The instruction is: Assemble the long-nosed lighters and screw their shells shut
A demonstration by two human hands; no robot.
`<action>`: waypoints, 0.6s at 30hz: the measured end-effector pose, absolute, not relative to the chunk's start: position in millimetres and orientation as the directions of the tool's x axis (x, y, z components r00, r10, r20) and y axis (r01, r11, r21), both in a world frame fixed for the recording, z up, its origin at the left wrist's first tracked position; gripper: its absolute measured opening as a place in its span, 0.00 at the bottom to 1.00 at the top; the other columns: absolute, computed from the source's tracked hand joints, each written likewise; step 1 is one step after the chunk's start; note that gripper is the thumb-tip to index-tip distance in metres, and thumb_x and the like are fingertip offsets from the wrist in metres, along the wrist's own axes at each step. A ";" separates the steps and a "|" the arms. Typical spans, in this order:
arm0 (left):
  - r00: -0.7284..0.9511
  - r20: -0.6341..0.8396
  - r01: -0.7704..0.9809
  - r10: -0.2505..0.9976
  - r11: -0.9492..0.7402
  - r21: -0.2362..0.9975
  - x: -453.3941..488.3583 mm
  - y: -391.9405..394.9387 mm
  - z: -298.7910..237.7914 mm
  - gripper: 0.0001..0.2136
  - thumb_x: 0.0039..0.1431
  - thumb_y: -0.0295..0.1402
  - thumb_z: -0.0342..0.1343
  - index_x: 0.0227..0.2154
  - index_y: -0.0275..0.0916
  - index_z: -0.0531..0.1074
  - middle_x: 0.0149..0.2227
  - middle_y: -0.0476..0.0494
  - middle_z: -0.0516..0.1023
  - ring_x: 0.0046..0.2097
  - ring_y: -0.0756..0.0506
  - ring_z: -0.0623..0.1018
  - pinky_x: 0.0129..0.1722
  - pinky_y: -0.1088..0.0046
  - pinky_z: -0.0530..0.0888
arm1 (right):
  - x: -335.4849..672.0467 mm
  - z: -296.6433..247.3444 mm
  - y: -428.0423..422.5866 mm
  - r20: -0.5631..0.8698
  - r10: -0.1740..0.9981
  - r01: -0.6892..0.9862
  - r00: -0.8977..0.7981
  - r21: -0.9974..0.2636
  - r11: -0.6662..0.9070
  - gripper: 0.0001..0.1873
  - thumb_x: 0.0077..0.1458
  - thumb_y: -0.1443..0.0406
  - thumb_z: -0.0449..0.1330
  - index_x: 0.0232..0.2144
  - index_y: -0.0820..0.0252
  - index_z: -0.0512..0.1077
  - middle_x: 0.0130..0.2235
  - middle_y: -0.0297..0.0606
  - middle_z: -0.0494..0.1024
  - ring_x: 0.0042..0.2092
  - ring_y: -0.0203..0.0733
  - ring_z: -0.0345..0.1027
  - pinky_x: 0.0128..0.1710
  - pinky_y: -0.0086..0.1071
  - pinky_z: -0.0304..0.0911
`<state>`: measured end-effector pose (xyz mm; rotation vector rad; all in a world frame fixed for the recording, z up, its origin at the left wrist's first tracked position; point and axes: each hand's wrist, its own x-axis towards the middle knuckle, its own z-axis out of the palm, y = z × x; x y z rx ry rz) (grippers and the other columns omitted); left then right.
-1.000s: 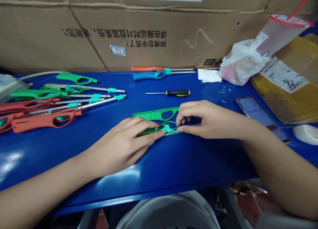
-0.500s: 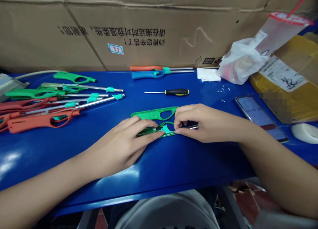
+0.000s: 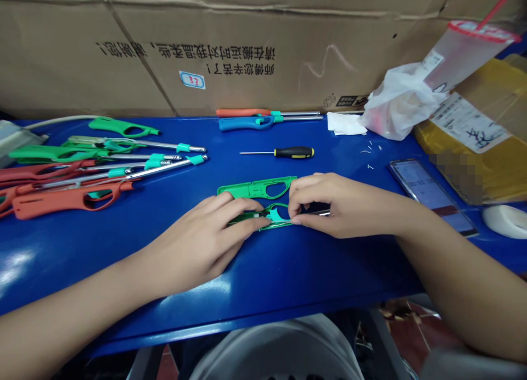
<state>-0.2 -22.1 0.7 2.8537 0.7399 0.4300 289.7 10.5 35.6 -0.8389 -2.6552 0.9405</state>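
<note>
On the blue table (image 3: 288, 270) lies an opened green lighter body (image 3: 269, 215) with a teal trigger piece and a metal tube. My left hand (image 3: 206, 240) presses down on its handle end, fingers closed over it. My right hand (image 3: 333, 204) pinches the front end where the metal tube leaves the body. Just behind them lies a separate green handle half-shell (image 3: 257, 189), touched by neither hand.
A black-handled screwdriver (image 3: 288, 152) lies behind. A pile of red and green long lighters (image 3: 94, 168) is at left, two more (image 3: 255, 119) by the cardboard box (image 3: 206, 45). A phone (image 3: 428, 192), small screws (image 3: 370, 149), tissue and a plastic bag (image 3: 399, 105) are at right.
My right hand has slid a little left along the tube toward the trigger piece. My left hand has stayed on the handle end.
</note>
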 end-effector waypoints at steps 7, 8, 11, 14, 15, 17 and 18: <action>0.834 0.250 0.447 0.492 -0.868 0.216 1.2 -21.3 0.0 0.17 0.73 0.26 0.51 0.61 0.41 0.73 0.57 0.36 0.77 0.54 0.38 0.75 0.52 0.59 0.74 | 284.2 32.2 7.1 0.039 0.599 0.441 -0.800 -0.638 0.631 0.08 0.61 0.73 0.61 0.35 0.56 0.76 0.39 0.34 0.79 0.41 0.38 0.73 0.44 0.33 0.66; 0.835 0.248 0.446 0.492 -0.868 0.219 1.1 -21.3 -0.2 0.17 0.73 0.26 0.51 0.60 0.41 0.73 0.57 0.36 0.77 0.54 0.38 0.75 0.52 0.58 0.74 | 282.5 31.0 6.3 0.047 0.601 0.436 -0.798 -0.643 0.629 0.07 0.61 0.73 0.62 0.35 0.56 0.76 0.39 0.34 0.80 0.41 0.38 0.73 0.44 0.33 0.66; 0.837 0.238 0.444 0.493 -0.866 0.231 0.6 -21.2 -0.2 0.17 0.73 0.26 0.51 0.61 0.41 0.73 0.58 0.36 0.76 0.54 0.37 0.75 0.52 0.59 0.74 | 277.5 27.0 3.8 0.058 0.612 0.435 -0.789 -0.651 0.622 0.07 0.61 0.73 0.62 0.38 0.56 0.77 0.40 0.34 0.80 0.41 0.38 0.72 0.43 0.33 0.67; 0.840 0.225 0.445 0.494 -0.864 0.235 0.0 -21.1 0.5 0.18 0.73 0.25 0.50 0.61 0.42 0.72 0.58 0.36 0.75 0.54 0.37 0.74 0.50 0.59 0.74 | 275.8 25.3 3.0 0.055 0.619 0.444 -0.784 -0.647 0.620 0.08 0.62 0.72 0.62 0.40 0.56 0.76 0.41 0.34 0.79 0.41 0.38 0.73 0.44 0.33 0.66; 0.842 0.222 0.446 0.492 -0.865 0.229 -0.2 -21.0 0.8 0.18 0.73 0.25 0.50 0.61 0.42 0.72 0.58 0.36 0.75 0.54 0.37 0.74 0.50 0.58 0.74 | 276.6 25.6 3.4 0.053 0.621 0.447 -0.782 -0.648 0.617 0.08 0.62 0.72 0.61 0.41 0.56 0.76 0.41 0.34 0.80 0.41 0.38 0.73 0.44 0.33 0.66; 0.847 0.217 0.445 0.486 -0.870 0.211 -0.6 -21.0 1.1 0.18 0.73 0.25 0.50 0.62 0.42 0.73 0.59 0.36 0.75 0.53 0.36 0.74 0.50 0.57 0.74 | 279.7 27.5 5.1 0.034 0.630 0.464 -0.776 -0.647 0.606 0.07 0.62 0.72 0.61 0.39 0.56 0.76 0.41 0.34 0.80 0.42 0.38 0.73 0.43 0.32 0.66; 0.849 0.215 0.445 0.483 -0.873 0.201 -0.8 -21.1 1.2 0.18 0.73 0.26 0.50 0.62 0.42 0.72 0.59 0.36 0.75 0.54 0.36 0.74 0.50 0.56 0.74 | 281.8 29.0 6.3 0.016 0.636 0.479 -0.772 -0.643 0.598 0.07 0.62 0.73 0.61 0.38 0.57 0.76 0.40 0.34 0.80 0.41 0.38 0.73 0.43 0.32 0.66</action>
